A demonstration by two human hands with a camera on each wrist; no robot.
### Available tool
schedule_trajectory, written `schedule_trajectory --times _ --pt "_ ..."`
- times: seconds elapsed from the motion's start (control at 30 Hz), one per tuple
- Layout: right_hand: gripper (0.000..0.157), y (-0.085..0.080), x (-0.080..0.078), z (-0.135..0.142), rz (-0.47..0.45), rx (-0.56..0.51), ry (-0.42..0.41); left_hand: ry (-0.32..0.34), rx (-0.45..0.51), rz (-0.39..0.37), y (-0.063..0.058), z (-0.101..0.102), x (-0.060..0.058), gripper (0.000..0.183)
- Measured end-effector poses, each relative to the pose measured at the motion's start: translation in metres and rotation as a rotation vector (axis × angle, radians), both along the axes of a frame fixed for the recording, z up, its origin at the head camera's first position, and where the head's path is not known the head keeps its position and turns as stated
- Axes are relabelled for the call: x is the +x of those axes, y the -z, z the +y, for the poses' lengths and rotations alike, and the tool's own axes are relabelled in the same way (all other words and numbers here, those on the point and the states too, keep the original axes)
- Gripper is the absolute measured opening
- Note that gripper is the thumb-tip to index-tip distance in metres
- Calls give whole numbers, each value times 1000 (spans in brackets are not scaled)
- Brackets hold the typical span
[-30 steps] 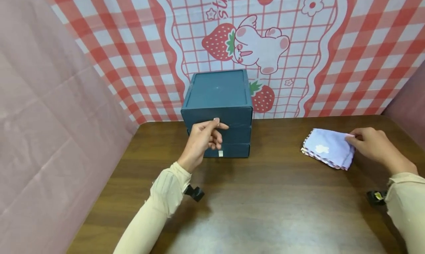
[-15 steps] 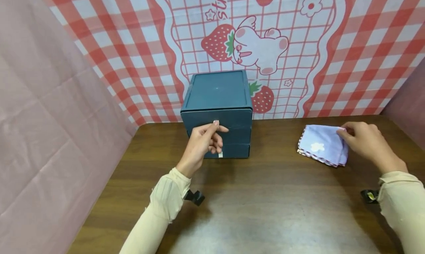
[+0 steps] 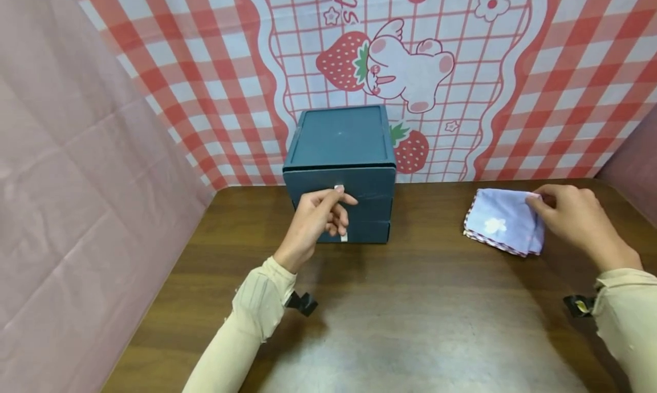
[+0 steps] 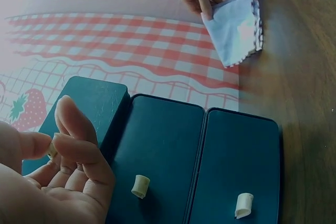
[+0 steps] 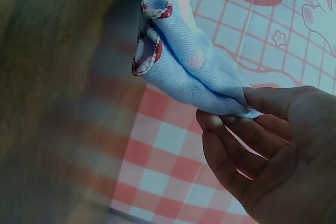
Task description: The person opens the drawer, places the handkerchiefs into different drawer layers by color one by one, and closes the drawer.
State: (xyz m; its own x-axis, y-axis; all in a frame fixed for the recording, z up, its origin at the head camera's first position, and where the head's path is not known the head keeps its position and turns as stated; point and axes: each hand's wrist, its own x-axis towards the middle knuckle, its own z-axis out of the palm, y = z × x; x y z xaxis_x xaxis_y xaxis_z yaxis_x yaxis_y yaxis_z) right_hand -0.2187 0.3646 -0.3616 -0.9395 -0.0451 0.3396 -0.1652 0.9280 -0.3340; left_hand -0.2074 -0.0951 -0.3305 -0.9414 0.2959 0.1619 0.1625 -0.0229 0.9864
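Note:
A dark teal drawer unit (image 3: pixel 341 139) stands against the back wall. My left hand (image 3: pixel 310 225) pinches the small pale pull tab (image 4: pixel 51 150) of its top drawer (image 3: pixel 372 182) between thumb and forefinger. That drawer sticks out a little, with a dark gap along its upper edge. The left wrist view shows the middle drawer (image 4: pixel 163 140) and bottom drawer (image 4: pixel 241 156) closed. Off to the right, my right hand (image 3: pixel 577 222) grips one corner of a folded lavender handkerchief (image 3: pixel 505 213) with a red-and-white edge and a white patch. It hangs from the fingers in the right wrist view.
The brown wooden table (image 3: pixel 410 313) spreads out in front of the unit. A red-and-white checked cloth with strawberries (image 3: pixel 410 150) covers the back wall. A pink curtain (image 3: pixel 87 182) closes the left side. Pale tabs (image 4: pixel 140 186) mark the lower drawers.
The top drawer has slid slightly outward with my left hand on its tab, and a gap has appeared above its front. My right hand and the handkerchief have shifted a little left.

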Motion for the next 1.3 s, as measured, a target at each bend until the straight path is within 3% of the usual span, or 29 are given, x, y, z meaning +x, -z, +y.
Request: schedule_trajectory --times 0.33,0.8,1.3 --pt "26 -8 0 -4 21 17 -8 -3 51 5 0 -1 -1 44" --pt "23 -9 1 -8 64 11 -59 -38 19 6 -2 -6 6 41" --pt "23 -17 7 -8 63 21 -11 -28 39 -32 -8 1 15 40"
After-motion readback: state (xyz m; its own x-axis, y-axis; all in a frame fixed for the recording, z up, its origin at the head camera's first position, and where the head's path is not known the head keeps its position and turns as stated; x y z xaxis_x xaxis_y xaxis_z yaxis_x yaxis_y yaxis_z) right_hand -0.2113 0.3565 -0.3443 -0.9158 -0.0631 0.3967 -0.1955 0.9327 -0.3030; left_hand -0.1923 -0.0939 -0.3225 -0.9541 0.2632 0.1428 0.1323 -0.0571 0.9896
